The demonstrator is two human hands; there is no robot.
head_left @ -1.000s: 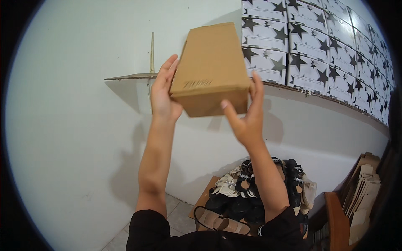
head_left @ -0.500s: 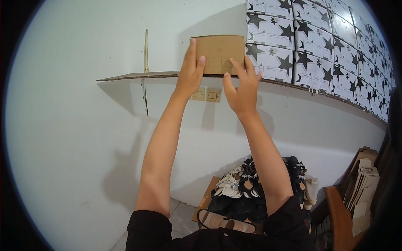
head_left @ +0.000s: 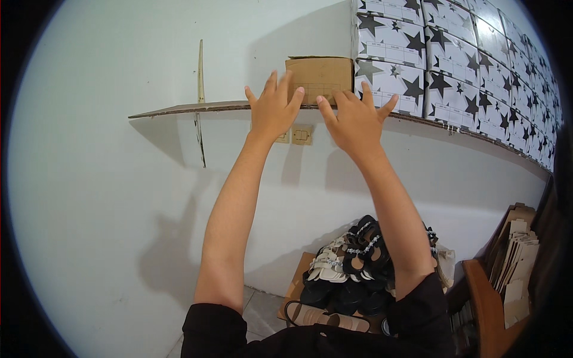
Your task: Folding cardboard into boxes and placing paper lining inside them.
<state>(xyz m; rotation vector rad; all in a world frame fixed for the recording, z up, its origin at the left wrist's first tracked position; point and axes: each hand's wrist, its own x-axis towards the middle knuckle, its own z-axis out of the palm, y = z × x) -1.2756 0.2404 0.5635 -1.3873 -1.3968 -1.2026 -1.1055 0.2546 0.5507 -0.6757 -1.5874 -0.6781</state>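
A plain brown cardboard box (head_left: 322, 73) sits on the wall shelf (head_left: 209, 107), close against the stack of white boxes with black stars (head_left: 391, 49). At its left front corner is my left hand (head_left: 273, 108), fingers spread and pointing up. My right hand (head_left: 356, 119) lies low in front of the box and the neighbouring star box, its fingers apart. Neither hand is wrapped round anything. Whether the fingertips touch the cardboard I cannot tell. Parts of the lower front of the box are hidden behind my fingers.
Below the shelf is a light switch (head_left: 302, 135) on the wall. A pile of black and white sandals (head_left: 352, 250) stands low in front of me. At the lower right, flattened cardboard (head_left: 518, 256) leans beside a brown wooden chair (head_left: 482, 298).
The brown box has shifted right, up to the star boxes. My left hand has come off its side, and both hands have spread their fingers.
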